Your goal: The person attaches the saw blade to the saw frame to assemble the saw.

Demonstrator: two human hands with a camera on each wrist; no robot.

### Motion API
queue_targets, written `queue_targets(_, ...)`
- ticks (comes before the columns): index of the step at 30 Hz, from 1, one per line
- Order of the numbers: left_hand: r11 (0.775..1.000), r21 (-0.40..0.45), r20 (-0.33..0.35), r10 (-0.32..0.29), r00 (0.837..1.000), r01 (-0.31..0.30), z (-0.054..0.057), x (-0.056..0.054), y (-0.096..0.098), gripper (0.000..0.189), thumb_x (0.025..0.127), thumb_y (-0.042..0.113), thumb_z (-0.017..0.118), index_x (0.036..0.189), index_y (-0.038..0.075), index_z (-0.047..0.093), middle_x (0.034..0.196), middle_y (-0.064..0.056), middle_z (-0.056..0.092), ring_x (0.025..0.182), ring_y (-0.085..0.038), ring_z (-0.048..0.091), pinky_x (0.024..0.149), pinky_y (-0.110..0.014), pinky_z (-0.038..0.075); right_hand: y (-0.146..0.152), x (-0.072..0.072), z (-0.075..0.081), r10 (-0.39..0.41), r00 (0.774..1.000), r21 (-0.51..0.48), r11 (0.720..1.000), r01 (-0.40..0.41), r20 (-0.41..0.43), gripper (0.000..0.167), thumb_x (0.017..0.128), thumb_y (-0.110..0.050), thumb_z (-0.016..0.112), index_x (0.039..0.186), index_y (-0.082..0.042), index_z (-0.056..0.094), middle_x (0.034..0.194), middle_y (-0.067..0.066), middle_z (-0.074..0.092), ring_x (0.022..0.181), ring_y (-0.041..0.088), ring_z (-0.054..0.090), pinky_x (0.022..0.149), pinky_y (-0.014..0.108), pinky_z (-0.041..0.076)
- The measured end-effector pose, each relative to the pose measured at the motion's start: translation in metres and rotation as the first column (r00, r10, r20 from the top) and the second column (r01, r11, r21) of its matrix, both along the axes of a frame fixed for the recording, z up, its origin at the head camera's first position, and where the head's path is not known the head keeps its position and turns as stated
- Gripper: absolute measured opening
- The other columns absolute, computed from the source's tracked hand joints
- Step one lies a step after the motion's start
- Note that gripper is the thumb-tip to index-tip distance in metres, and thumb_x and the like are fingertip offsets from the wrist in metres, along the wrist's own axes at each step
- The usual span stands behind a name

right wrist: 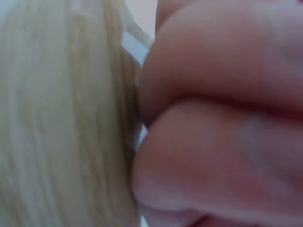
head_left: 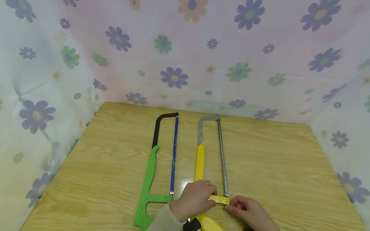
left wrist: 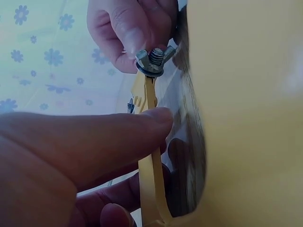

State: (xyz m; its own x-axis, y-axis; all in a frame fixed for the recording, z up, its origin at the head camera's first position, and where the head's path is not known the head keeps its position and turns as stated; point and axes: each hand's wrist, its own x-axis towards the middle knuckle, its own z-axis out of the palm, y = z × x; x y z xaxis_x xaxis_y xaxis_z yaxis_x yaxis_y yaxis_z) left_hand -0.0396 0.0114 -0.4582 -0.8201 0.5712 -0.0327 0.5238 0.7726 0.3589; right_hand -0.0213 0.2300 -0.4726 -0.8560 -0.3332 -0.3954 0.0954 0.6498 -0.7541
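Observation:
A hacksaw with a yellow handle (head_left: 199, 162), a grey metal bow and a silver blade (head_left: 223, 157) lies flat on the table. My left hand (head_left: 194, 197) grips the yellow crossbar (head_left: 220, 200) at the saw's near end, thumb on one side and fingers beneath. At the tip of that crossbar sits a wing nut (left wrist: 150, 65) on a threaded bolt. My right hand (head_left: 248, 210) pinches at the wing nut, its thumb right against one wing in the left wrist view. Curled fingers (right wrist: 213, 156) fill the right wrist view and hide the nut there.
A second hacksaw with a green handle (head_left: 148, 176), black bow and blue blade (head_left: 174, 154) lies to the left, parallel to the first. Both are on a wood-grain table (head_left: 277, 154). Flower-patterned cloth (head_left: 196, 57) hangs behind the table and at both sides.

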Motion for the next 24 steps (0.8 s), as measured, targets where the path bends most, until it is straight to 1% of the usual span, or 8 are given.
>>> queue_targets(6, 1.0, 0.004, 0.003, 0.004, 1.0, -0.004, -0.0005, 0.0007, 0.0002, 0.016, 0.077, 0.04, 0.066, 0.087, 0.029, 0.062, 0.078, 0.017, 0.05, 0.067, 0.0, 0.046, 0.049, -0.018, 0.034, -0.0032, 0.0021, 0.0023, 0.003, 1.0, 0.029, 1.0, -0.002, -0.027, 0.028, 0.081, -0.044, 0.06, 0.081, -0.016, 0.061, 0.058, -0.007, 0.044, 0.049, 0.003, 0.038, 0.046, 0.019, 0.032)
queue_targets(11, 1.0, -0.007, 0.006, 0.007, 1.0, -0.007, -0.0027, -0.0002, 0.0008, 0.017, 0.077, 0.041, 0.066, 0.088, 0.03, 0.062, 0.078, 0.017, 0.049, 0.067, -0.001, 0.047, 0.048, -0.019, 0.034, -0.0037, 0.0019, 0.0007, 0.012, 1.0, 0.041, 0.999, -0.011, -0.027, 0.028, 0.081, -0.046, 0.059, 0.081, -0.018, 0.062, 0.058, -0.007, 0.044, 0.049, 0.003, 0.038, 0.046, 0.019, 0.032)
queue_targets(17, 1.0, -0.004, 0.001, 0.003, 1.0, -0.003, -0.004, -0.0005, 0.0009, 0.017, 0.076, 0.041, 0.067, 0.088, 0.03, 0.062, 0.078, 0.017, 0.05, 0.066, -0.001, 0.047, 0.048, -0.018, 0.034, -0.0027, 0.0014, -0.0003, 0.008, 1.0, 0.023, 1.0, -0.008, -0.007, 0.029, 0.081, -0.045, 0.059, 0.082, -0.017, 0.063, 0.058, -0.007, 0.046, 0.049, 0.003, 0.039, 0.045, 0.02, 0.032)
queue_targets(24, 1.0, 0.002, -0.003, -0.002, 1.0, 0.002, -0.0004, 0.0001, -0.0001, 0.016, 0.077, 0.04, 0.067, 0.088, 0.029, 0.062, 0.078, 0.016, 0.05, 0.066, -0.001, 0.047, 0.047, -0.019, 0.034, -0.0005, 0.0015, 0.0002, 0.017, 1.0, -0.005, 1.0, -0.017, 0.014, 0.027, 0.083, -0.043, 0.058, 0.085, -0.016, 0.063, 0.06, -0.006, 0.05, 0.051, 0.004, 0.042, 0.047, 0.021, 0.034)
